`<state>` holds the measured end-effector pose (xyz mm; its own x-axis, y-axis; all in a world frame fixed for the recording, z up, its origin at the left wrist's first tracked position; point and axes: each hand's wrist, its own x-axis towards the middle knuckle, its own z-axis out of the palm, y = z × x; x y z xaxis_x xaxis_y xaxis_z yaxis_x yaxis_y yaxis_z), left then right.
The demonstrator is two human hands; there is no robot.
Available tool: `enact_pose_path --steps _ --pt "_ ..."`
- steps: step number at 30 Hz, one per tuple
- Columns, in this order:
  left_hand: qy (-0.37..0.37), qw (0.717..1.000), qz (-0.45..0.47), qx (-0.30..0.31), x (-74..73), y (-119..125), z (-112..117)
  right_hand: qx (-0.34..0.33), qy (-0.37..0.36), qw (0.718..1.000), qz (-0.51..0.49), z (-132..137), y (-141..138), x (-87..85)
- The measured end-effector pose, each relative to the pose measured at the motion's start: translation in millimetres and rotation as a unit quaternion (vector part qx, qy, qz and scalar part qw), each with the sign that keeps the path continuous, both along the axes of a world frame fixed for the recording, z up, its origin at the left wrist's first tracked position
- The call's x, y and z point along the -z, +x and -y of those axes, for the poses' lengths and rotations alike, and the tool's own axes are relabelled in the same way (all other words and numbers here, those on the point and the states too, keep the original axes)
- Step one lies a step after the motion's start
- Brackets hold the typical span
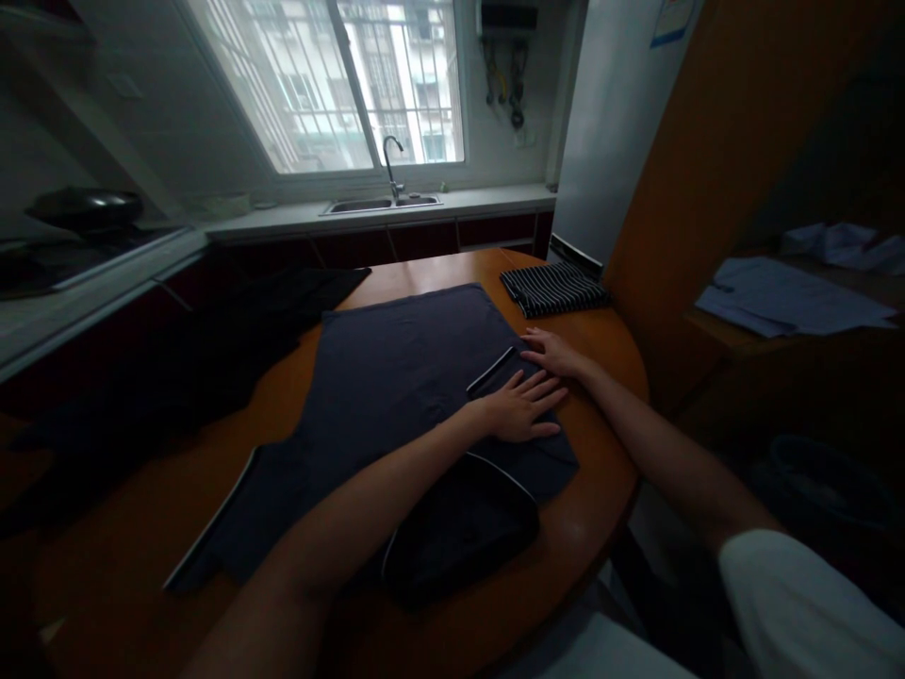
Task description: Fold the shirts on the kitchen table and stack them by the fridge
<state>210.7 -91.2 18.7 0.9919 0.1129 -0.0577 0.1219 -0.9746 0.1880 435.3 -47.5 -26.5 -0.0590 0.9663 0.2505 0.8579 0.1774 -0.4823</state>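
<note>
Beside both hands (523, 407), a striped cloth (555, 289) lies apart.

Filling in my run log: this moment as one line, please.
left hand flat on shirt | right hand on shirt edge | striped cloth beyond | black cloth at left | all on table

Two hands (523, 407) (555, 351), one navy garment (396, 377)

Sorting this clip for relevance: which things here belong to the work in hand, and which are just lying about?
In hand:
navy garment, spread on the table
left hand, flat on it
right hand, at its edge

Lying about:
striped folded cloth
black cloth
pale garments on the side shelf
pan
sink
</note>
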Motion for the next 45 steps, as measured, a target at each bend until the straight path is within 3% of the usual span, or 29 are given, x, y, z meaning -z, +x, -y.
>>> enact_pose_path --steps 5,9,14,17,19,21,25,27,35,40,45 --pt "0.008 0.999 -0.032 0.014 -8.0 -4 18 0.012 -0.006 1.000 0.009 -1 -1 -4.8" --pt "-0.053 0.994 -0.064 0.076 -16.8 -13 48 0.008 -0.001 1.000 0.000 1 -2 -7.6" --pt "-0.184 0.963 -0.117 0.159 -48.8 -28 78 0.008 -0.014 1.000 0.005 2 -4 -10.2" --pt "-0.220 0.962 -0.061 0.150 -63.1 -35 80 0.003 -0.011 1.000 0.004 1 -5 -10.8" --pt "-0.183 0.980 0.001 0.083 -60.2 -40 76 0.002 -0.006 1.000 0.005 1 -5 -10.5" --pt "-0.125 0.992 0.015 0.027 -47.6 -45 73 0.002 0.000 1.000 0.003 0 -5 -9.7" --pt "-0.055 0.998 -0.005 0.031 -16.0 -57 73 0.001 0.007 1.000 -0.004 0 -3 -7.5" --pt "-0.034 0.999 0.027 0.028 -7.5 -61 76 -0.003 0.009 1.000 -0.005 -1 -2 -6.7" --pt "0.000 0.987 0.159 0.000 -10.3 -56 83 -0.004 0.008 1.000 -0.008 -2 4 -3.6" --pt "-0.024 0.984 0.174 0.027 -6.4 -57 83 -0.014 0.002 1.000 -0.016 -4 9 -1.5" --pt "-0.046 0.981 0.187 0.007 -3.9 -56 84 -0.015 0.001 1.000 -0.012 -3 9 -1.3"
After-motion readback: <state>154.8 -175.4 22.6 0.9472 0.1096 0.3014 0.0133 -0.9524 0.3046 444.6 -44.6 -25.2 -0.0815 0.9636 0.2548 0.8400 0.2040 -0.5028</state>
